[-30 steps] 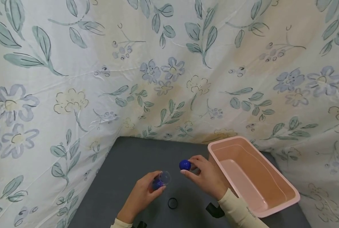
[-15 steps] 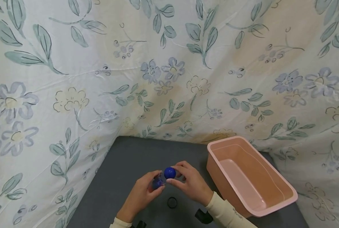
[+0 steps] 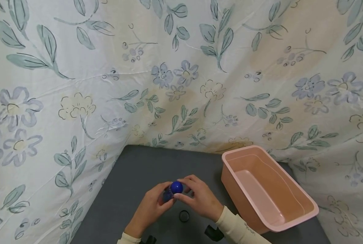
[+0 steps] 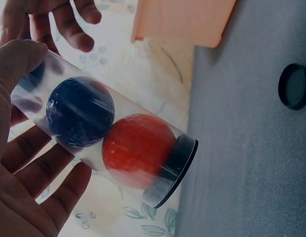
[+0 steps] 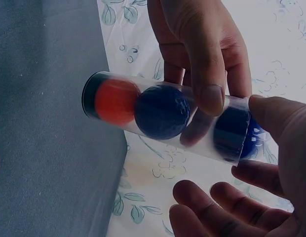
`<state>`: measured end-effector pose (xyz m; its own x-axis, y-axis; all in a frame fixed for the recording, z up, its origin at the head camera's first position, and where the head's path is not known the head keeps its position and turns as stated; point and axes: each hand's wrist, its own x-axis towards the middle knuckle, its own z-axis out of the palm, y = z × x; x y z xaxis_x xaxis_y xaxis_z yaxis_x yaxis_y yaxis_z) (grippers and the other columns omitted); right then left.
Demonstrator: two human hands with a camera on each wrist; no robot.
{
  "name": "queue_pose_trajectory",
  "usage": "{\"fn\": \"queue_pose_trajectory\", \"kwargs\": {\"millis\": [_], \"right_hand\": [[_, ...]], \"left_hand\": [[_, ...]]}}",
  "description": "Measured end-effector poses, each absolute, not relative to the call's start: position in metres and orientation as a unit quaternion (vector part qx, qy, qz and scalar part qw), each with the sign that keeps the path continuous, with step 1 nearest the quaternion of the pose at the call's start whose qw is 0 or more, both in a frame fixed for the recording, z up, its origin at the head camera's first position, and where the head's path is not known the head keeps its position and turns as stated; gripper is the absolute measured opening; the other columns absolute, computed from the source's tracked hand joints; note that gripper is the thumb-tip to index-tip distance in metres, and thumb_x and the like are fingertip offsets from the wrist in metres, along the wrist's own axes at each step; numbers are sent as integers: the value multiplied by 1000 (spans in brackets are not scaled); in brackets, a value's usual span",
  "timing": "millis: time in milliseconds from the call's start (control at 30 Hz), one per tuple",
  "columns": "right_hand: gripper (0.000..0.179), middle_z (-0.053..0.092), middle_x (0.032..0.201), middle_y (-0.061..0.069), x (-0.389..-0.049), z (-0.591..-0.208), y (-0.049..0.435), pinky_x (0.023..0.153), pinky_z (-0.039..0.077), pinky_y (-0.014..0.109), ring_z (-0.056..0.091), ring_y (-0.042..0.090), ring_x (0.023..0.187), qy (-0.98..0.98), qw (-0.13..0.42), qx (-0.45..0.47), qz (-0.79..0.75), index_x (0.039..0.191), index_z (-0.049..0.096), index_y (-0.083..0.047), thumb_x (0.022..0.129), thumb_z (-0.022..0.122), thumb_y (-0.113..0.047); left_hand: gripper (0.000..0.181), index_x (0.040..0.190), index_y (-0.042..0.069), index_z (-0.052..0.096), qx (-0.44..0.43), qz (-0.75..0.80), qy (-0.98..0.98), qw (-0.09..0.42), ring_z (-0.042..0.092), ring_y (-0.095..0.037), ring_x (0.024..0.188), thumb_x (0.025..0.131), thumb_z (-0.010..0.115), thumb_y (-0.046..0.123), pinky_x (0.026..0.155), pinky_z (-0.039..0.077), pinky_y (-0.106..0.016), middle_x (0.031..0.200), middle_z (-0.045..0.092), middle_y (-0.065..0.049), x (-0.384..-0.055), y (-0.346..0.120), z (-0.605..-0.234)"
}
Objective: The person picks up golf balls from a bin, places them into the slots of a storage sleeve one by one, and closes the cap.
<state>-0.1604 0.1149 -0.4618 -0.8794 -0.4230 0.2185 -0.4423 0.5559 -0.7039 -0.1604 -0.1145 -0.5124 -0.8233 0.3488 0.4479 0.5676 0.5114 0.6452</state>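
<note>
My left hand [image 3: 151, 206] grips a clear plastic tube [image 5: 205, 145], which lies tilted between thumb and fingers. Inside it, in the left wrist view, a red golf ball [image 4: 138, 148] sits against the black end cap [image 4: 175, 170]. A blue golf ball [image 4: 76, 113] touches the red one. At the tube's uncapped end my right hand [image 3: 201, 198] pinches another blue golf ball [image 3: 176, 187] with thumb and index finger. Seen from the right wrist, that ball is partly inside the rim and partly sticking out.
A loose black cap [image 3: 184, 216] lies on the dark grey table [image 3: 157, 162] just below the hands. To the right stands a pink plastic bin [image 3: 245, 193]. Floral cloth [image 3: 181, 101] hangs behind and on both sides of the table.
My right hand has carried its blue golf ball leftward to the tube's uncapped end, and the ball now sits partly in it. The left hand with the tube has hardly moved.
</note>
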Motion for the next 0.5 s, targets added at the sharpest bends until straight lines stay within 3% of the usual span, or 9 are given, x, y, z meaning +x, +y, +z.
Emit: {"fn": "queue_pose_trajectory", "kwargs": {"millis": [267, 500], "right_hand": [[54, 63, 128, -3, -161, -467, 118, 76, 58, 23, 70, 7, 93, -880, 1, 236, 413, 142, 62, -20, 100, 62, -54], [56, 64, 127, -2, -163, -477, 122, 75, 59, 25, 69, 6, 91, -887, 3, 227, 402, 143, 61, -19, 101, 61, -55]], "left_hand": [[46, 136, 17, 63, -256, -428, -858, 121, 53, -9, 64, 94, 79, 29, 58, 46, -17, 117, 71, 2, -159, -117, -515], [46, 136, 23, 63, -228, -436, -863, 113, 63, -4, 91, 93, 80, 31, 65, 48, -20, 122, 70, 9, -162, -121, -520]]}}
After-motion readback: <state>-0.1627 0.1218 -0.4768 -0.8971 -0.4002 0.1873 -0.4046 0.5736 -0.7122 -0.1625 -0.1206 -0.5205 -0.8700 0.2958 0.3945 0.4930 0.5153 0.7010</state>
